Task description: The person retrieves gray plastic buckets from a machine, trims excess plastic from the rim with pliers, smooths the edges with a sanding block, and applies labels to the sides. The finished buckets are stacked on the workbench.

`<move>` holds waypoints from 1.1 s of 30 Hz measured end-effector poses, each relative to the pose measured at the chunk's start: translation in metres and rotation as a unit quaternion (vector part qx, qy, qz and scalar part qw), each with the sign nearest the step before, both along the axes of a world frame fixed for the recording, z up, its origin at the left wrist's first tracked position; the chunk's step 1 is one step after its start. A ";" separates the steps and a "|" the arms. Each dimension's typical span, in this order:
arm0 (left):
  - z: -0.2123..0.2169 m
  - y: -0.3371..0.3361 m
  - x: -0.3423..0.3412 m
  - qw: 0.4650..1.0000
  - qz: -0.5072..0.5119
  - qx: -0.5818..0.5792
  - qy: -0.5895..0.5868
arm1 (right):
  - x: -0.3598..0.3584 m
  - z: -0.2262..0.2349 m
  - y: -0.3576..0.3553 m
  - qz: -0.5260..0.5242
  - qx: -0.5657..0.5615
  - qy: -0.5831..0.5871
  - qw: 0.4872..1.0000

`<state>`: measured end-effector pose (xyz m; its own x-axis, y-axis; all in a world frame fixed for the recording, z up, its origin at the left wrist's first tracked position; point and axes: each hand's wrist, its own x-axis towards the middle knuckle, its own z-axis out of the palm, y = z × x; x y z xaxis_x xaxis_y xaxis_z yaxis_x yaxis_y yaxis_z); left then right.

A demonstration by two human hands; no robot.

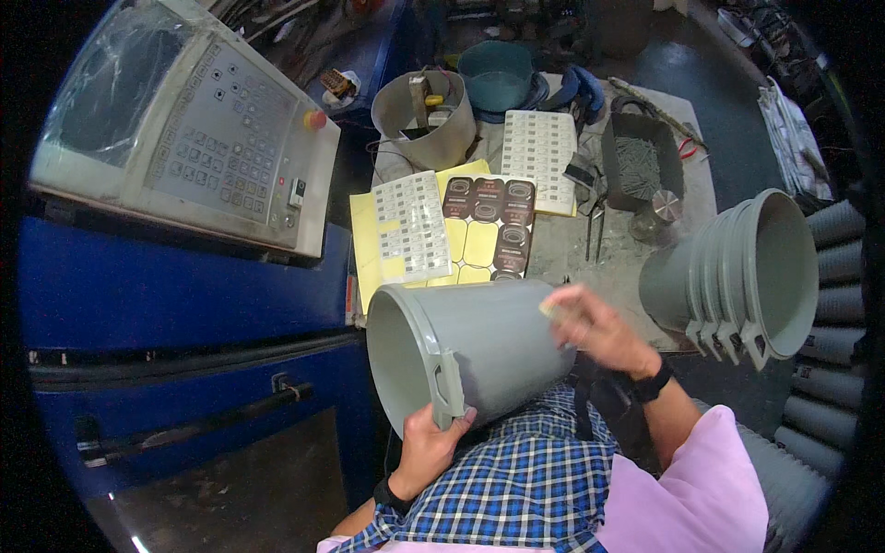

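In the head view, a grey plastic bucket (479, 346) lies on its side across the person's lap, off the table and just below its near edge, mouth turned to the person's left and base to the right. It looks light, thin-walled and fairly stiff, with a smooth, somewhat slippery skin; the wall would likely flex if squeezed hard, so the moulded rim and the side lug are the sound places to grip. The left hand (429, 442) is below the bucket, closed on that lug (449, 387) near the rim, thumb on the outside wall. The right hand (599, 332) rests on the upper wall near the base, fingers together and pressed to the plastic, with a small pale piece (553, 311) under the fingertips; it is blurred, so whether it is pinched I cannot tell. A nested stack of like buckets (737, 276) lies at the table's right edge. Sticker sheets (489, 226) lie at the near edge, just above the bucket. To the left stands a blue machine with a control panel (230, 138).
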<state>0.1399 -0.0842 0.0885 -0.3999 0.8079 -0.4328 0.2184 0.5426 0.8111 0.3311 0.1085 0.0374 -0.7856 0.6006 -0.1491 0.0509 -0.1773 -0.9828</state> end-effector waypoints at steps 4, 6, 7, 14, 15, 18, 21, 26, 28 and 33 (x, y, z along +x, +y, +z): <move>0.004 -0.001 -0.008 0.998 -0.034 0.045 -0.028 | -0.026 0.030 -0.048 0.044 0.180 0.088 0.979; 0.007 -0.002 -0.011 0.993 -0.059 0.098 -0.013 | -0.032 0.034 -0.066 0.016 0.261 0.092 0.961; 0.008 -0.003 -0.012 0.990 -0.076 0.120 0.006 | -0.035 0.034 -0.072 0.007 0.298 0.097 0.950; 0.011 -0.010 -0.024 0.985 -0.099 0.143 -0.007 | -0.044 0.034 -0.096 -0.026 0.372 0.086 0.924; 0.010 -0.011 -0.025 0.984 -0.099 0.146 -0.009 | -0.044 0.034 -0.098 -0.026 0.376 0.084 0.923; 0.009 -0.015 -0.027 0.984 -0.095 0.153 -0.006 | -0.047 0.035 -0.106 -0.041 0.399 0.077 0.913; 0.009 -0.019 -0.027 0.985 -0.110 0.136 0.007 | -0.050 0.039 -0.105 -0.141 0.441 0.036 0.886; 0.012 -0.024 -0.029 0.984 -0.116 0.136 -0.003 | -0.044 0.044 -0.088 -0.233 0.361 0.039 0.902; 0.012 -0.023 -0.030 0.991 -0.103 0.085 -0.019 | -0.043 0.042 -0.091 -0.133 0.375 0.086 0.914; 0.010 -0.024 -0.029 0.983 -0.097 0.158 -0.004 | -0.051 0.033 -0.112 -0.033 0.390 0.105 0.914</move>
